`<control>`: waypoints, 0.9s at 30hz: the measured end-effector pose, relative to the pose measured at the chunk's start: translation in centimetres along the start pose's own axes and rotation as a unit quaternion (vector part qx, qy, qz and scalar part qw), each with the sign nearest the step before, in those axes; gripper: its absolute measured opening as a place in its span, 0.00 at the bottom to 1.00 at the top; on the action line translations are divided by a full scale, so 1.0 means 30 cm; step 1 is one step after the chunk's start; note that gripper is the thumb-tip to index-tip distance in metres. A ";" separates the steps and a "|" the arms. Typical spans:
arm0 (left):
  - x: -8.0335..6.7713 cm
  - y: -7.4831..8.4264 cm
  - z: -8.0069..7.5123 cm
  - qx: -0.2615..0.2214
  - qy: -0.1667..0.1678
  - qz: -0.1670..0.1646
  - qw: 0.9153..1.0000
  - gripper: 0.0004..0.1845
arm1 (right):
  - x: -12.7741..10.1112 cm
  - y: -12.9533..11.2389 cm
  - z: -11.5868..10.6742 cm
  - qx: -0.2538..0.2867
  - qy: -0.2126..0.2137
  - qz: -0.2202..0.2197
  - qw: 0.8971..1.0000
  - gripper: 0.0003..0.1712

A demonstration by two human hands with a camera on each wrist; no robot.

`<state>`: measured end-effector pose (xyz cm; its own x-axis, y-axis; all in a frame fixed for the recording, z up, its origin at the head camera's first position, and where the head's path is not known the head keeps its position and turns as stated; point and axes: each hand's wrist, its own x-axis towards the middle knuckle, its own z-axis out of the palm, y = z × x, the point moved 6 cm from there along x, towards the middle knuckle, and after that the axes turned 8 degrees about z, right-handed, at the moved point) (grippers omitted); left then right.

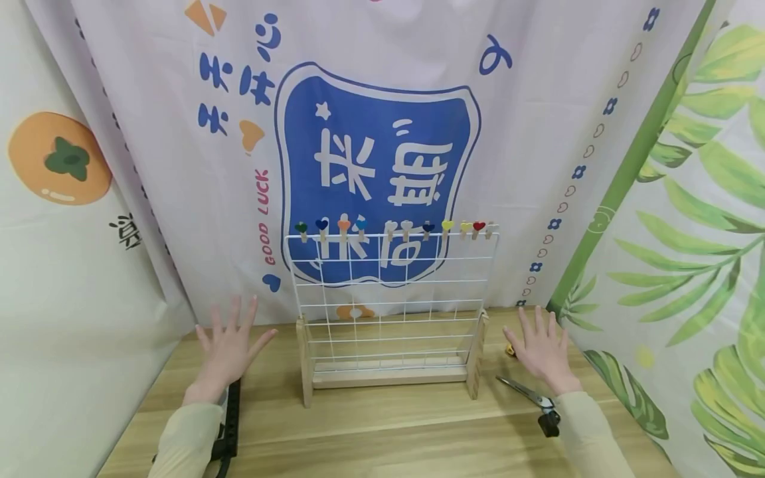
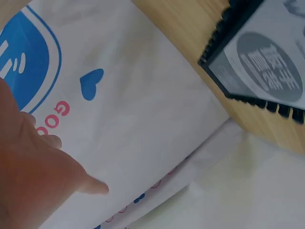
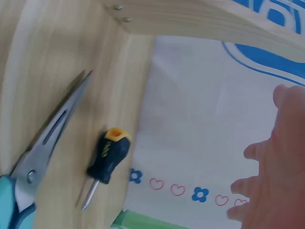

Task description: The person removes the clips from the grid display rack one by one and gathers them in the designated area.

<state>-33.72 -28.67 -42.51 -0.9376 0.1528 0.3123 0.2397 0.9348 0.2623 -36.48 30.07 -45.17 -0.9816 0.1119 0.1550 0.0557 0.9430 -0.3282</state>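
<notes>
My left hand (image 1: 227, 352) is held up with its fingers spread, left of a white wire grid rack (image 1: 391, 303) on a wooden stand. On the other side of the rack my right hand (image 1: 542, 350) is also raised, fingers spread and holding nothing. Several small clothespins with coloured hearts, such as a red one (image 1: 479, 227), line the rack's top bar. A pair of scissors (image 3: 40, 152) lies on the table near my right hand. Beside it is a short screwdriver (image 3: 108, 155) with a black and yellow handle, mostly hidden by my hand in the head view.
A black-edged object with a grey printed face (image 2: 259, 59) rests on the wooden table (image 1: 382, 438) beneath my left forearm. Behind the rack hangs a white printed curtain (image 1: 526, 166). Leaf-patterned cloth (image 1: 687, 265) borders the right side.
</notes>
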 end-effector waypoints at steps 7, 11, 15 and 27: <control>0.004 0.024 0.014 -0.088 -0.001 0.030 0.996 0.46 | 0.026 -0.049 -0.096 0.077 0.007 -0.043 0.996 0.43; 0.006 0.036 0.019 -0.135 0.006 0.041 0.990 0.47 | 0.039 -0.081 -0.166 0.135 -0.005 -0.052 0.989 0.42; 0.011 0.045 0.032 -0.180 0.012 0.048 0.982 0.49 | 0.049 -0.105 -0.237 0.184 -0.003 -0.060 0.981 0.41; 0.023 0.092 0.089 -0.226 0.002 0.035 0.974 0.51 | 0.075 -0.195 -0.445 0.255 0.035 -0.113 0.960 0.35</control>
<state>-34.38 -25.12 -44.00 -0.9141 0.2101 0.3470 0.3907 0.6858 0.6140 -36.58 29.01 -30.46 -0.9423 -0.0405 0.3324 -0.2722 0.6709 -0.6898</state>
